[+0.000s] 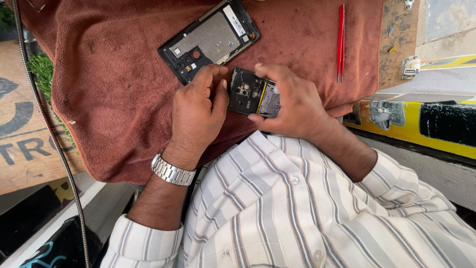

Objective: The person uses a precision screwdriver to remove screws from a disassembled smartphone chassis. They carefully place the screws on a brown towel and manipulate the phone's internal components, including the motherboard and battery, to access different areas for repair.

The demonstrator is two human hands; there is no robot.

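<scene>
Both hands [248,106] grip opened phone [253,93] over brown towel [114,89]: left hand [198,111] pinching its edge, right hand [292,101] wrapped round. Phone frame [210,39] just beyond; red tweezers [340,42] near towel's right edge.

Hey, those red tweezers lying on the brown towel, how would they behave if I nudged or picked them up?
The red tweezers look thin and light, so probably easy to lift. Lying flat on the towel, they would likely drag rather than roll. The fine tips seem bendable if dropped.

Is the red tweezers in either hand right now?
No, the red tweezers lie alone on the brown towel, while the left hand and right hand hold the opened phone.
</scene>
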